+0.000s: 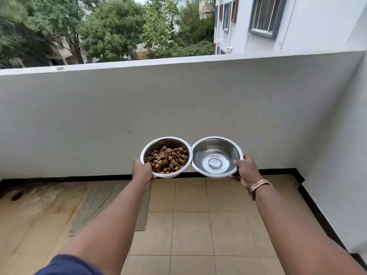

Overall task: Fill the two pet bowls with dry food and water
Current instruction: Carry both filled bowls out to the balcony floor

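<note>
Pet bowls, two of them in steel, are held out side by side in the air over a tiled balcony floor (190,231), one in each hand.

The left hand (142,170) grips the near-left rim of the food bowl (165,157), thumb over the edge and fingers underneath; brown dry kibble (168,160) is heaped inside it. The right hand (245,171), with a rose-gold wristwatch (258,186) on its wrist, grips the near-right rim of the water bowl (216,156) the same way; clear water (215,162) lies shallow over its shiny bottom. Both bowls' rims touch or nearly touch in the middle, and both sit roughly level. Behind them stands a white parapet wall (178,108), with trees (119,26) and a white building (278,22) beyond. A grey ribbed mat (107,199) lies on the floor below the left forearm.
</note>
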